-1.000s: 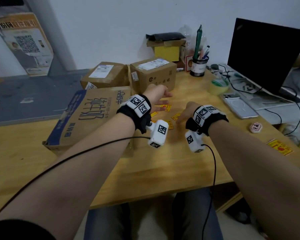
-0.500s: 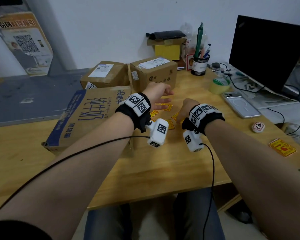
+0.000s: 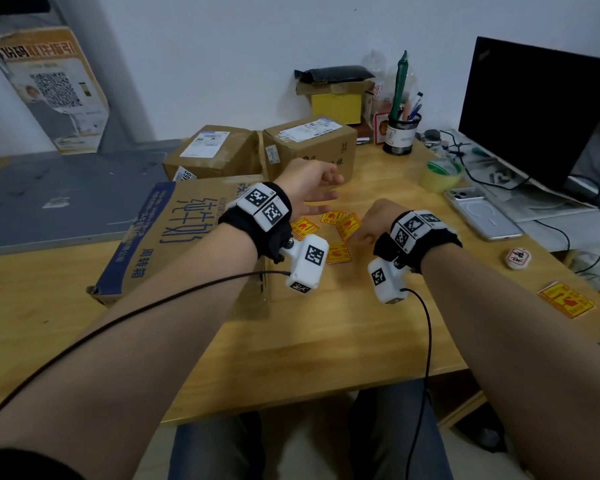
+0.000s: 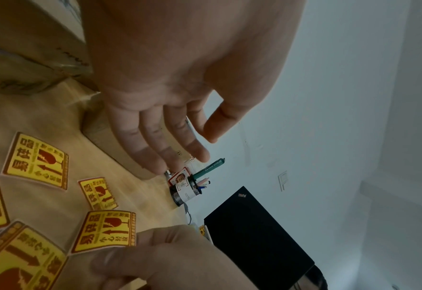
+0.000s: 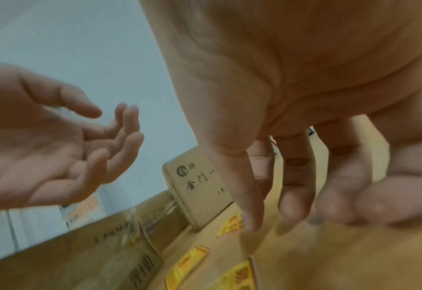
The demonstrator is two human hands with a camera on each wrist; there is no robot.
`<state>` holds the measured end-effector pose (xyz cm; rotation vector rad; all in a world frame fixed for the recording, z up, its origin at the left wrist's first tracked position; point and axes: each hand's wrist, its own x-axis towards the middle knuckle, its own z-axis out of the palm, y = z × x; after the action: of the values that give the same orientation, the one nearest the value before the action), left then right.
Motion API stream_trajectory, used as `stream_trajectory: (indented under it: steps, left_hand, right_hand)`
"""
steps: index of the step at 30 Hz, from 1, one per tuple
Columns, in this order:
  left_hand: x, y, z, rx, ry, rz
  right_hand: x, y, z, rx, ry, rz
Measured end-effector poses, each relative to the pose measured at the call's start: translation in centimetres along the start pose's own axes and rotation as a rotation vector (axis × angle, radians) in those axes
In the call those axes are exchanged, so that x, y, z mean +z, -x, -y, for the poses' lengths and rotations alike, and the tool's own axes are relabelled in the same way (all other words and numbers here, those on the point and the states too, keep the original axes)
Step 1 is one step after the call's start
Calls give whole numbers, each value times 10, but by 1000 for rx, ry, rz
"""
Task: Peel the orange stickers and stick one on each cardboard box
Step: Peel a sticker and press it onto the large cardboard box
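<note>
Orange stickers (image 3: 336, 230) lie flat on the tabletop (image 3: 326, 323), scattered at differing angles, printed yellow-and-red. My left hand (image 3: 309, 185) hovers open; my right hand (image 3: 378, 220) reaches down with loose fingers, gripping nothing.

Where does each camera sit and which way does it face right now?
Head: above the desk, looking down; both forearms, left hand, right hand.
Left wrist: along the open palm toward the pen holder and laptop.
Right wrist: along the fingers toward the cardboard box.
Shared: orange stickers appear in all three.
</note>
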<state>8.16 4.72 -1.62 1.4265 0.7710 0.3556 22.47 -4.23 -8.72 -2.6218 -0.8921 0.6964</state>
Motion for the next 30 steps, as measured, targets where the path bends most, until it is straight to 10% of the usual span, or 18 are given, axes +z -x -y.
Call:
stream_trajectory:
  steps: [16,30]
  left_hand:
    - [-33,-5,-3,15,19,-7]
    - [-51,-3,-13,119,15,-35]
  right_hand:
    - [-2,-14,29,31,-193,166]
    - [-15,0,61,-172,-511,21]
